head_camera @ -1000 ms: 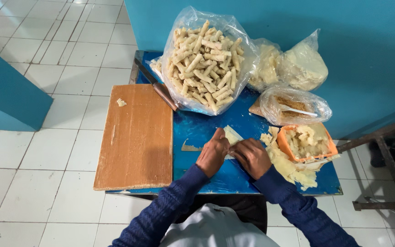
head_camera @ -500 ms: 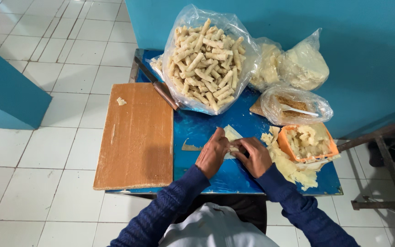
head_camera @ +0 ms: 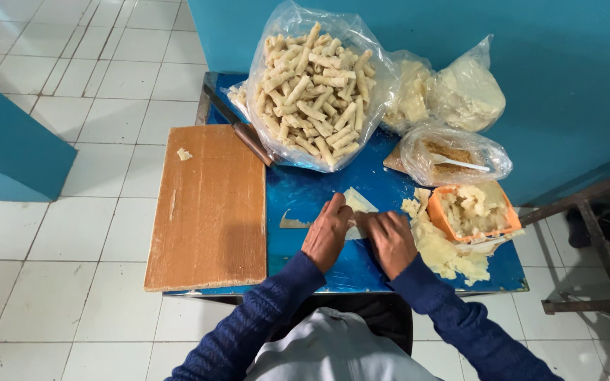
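Note:
My left hand (head_camera: 327,235) and my right hand (head_camera: 392,241) rest side by side on a pale thin wrapper sheet (head_camera: 356,202) that lies on the blue table (head_camera: 305,194). Fingers of both hands press down on the sheet and curl over its near edge. Most of the sheet is hidden under my hands. A small torn scrap of wrapper (head_camera: 294,223) lies just left of my left hand. An orange bowl of pale mashed filling (head_camera: 473,212) stands just right of my right hand, with more filling (head_camera: 440,250) heaped on the table beside it.
A large clear bag of finished pale rolls (head_camera: 315,88) stands at the back. Two further bags (head_camera: 460,88) and a bag with a spoon (head_camera: 453,156) sit at back right. A wooden board (head_camera: 210,206) covers the table's left, a knife (head_camera: 238,134) behind it.
My hands have drawn closer together over the wrapper sheet and cover more of it; less of the sheet shows than a second ago.

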Demonstrator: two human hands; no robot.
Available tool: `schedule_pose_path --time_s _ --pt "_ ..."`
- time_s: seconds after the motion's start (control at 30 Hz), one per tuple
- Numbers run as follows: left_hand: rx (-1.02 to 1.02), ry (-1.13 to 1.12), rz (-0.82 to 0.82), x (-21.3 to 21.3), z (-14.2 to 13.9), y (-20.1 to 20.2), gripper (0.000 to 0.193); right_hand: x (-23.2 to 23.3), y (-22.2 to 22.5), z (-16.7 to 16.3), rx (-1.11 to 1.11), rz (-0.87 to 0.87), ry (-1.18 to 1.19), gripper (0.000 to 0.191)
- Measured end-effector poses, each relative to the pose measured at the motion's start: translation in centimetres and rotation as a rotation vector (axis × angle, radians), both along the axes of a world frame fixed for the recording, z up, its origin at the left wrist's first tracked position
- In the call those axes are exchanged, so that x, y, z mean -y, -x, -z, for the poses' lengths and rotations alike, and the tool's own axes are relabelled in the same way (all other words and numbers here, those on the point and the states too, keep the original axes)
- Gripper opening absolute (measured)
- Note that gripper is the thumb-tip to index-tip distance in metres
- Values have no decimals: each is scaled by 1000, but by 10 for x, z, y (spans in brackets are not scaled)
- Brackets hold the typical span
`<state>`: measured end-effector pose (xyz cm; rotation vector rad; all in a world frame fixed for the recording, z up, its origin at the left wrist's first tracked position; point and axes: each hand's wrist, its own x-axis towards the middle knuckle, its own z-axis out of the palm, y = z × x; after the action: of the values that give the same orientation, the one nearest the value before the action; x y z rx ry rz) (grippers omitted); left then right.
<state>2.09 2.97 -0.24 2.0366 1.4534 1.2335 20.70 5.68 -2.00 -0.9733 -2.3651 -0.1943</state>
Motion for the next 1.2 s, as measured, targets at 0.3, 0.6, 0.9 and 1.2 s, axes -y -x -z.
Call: schedule_pose_path --time_s 0.3,0.6,0.9,1.2 --pt "-1 -45 -35 24 6 4 34 3 10 -8 113 137 -41 41" --pt "-223 -96 -27 39 17 2 38 -27 19 -27 39 141 168 75" --pt "-359 -79 -71 39 17 -4 46 -33 26 -31 -75 -53 67 62" --pt "-185 57 -48 36 -7 0 35 -51 -26 -48 -569 -194 890 61"
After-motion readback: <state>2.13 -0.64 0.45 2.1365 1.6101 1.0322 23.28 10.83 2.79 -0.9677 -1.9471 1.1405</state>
